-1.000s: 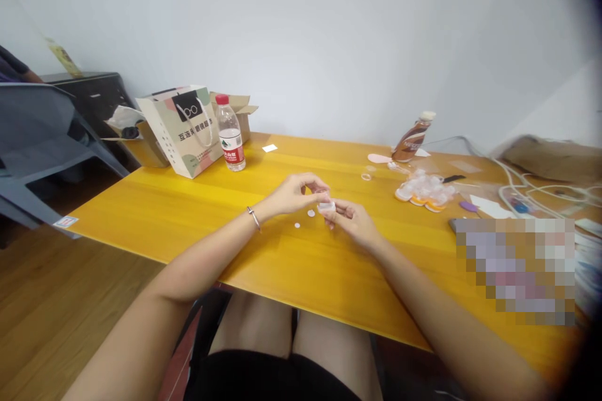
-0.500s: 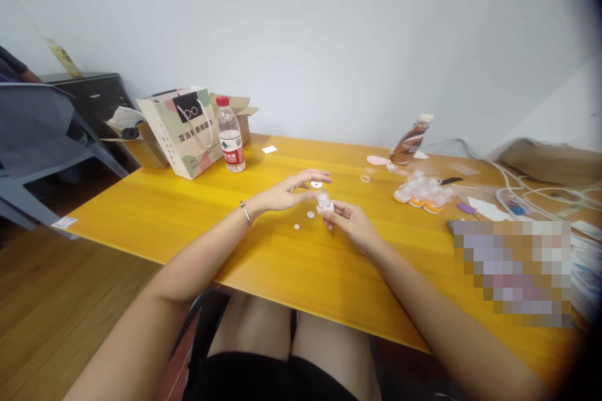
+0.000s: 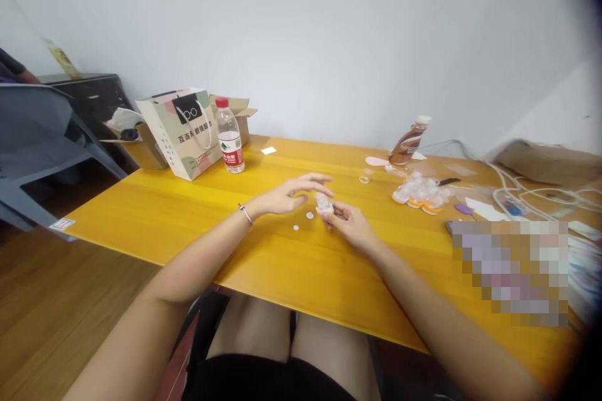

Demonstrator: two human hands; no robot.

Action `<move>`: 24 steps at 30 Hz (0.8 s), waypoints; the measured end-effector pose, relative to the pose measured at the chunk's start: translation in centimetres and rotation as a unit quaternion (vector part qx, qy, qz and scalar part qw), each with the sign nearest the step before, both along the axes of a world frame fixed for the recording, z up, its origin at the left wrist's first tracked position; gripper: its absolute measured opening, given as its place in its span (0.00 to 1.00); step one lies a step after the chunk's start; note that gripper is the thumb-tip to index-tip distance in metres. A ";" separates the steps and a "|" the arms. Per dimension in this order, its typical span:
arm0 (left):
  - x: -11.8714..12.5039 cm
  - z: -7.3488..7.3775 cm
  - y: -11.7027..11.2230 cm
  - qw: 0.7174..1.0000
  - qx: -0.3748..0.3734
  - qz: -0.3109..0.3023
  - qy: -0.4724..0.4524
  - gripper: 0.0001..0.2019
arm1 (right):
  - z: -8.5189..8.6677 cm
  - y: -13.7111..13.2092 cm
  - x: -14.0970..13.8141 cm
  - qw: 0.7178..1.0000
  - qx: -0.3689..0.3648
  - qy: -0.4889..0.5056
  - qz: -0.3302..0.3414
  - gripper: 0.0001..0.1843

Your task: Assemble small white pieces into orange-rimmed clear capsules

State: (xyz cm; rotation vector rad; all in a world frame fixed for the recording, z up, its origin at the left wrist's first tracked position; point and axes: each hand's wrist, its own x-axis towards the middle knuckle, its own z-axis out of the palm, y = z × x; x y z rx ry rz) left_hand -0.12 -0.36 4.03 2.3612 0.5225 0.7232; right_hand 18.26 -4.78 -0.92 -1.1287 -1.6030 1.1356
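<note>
My right hand [image 3: 348,222] pinches a small whitish, partly clear plastic piece [image 3: 324,205] above the table; its exact kind is too small to make out. My left hand [image 3: 289,194] hovers just to the left of it, fingers stretched out and apart, with nothing seen in them. Below the hands, two small white discs lie on the tabletop: a larger disc [image 3: 309,215] and a smaller disc [image 3: 296,227].
A paper bag [image 3: 188,138], a red-capped water bottle [image 3: 231,138] and an open cardboard box [image 3: 242,119] stand at the left. At the right are a brown drink bottle [image 3: 410,141], a clump of clear plastic pieces [image 3: 421,191], a purple piece [image 3: 464,208] and white cables [image 3: 501,182].
The clear piece in my right hand has tilted and looks lower. My left fingers have shifted slightly, and the white ring seen by them before no longer shows.
</note>
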 end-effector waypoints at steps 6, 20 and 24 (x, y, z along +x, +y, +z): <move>0.1 0.0 -0.1 0.999 -0.013 0.035 0.022 0.15 | -0.2 0.1 0.0 1.000 0.014 -0.008 0.004 0.19; 0.7 -0.4 -0.9 0.994 0.071 0.085 0.021 0.15 | 0.6 -0.6 0.3 0.998 0.013 -0.006 0.068 0.16; 0.8 -0.4 -0.9 0.996 0.045 0.072 0.014 0.15 | 0.8 -0.7 0.4 0.996 0.005 -0.004 0.084 0.15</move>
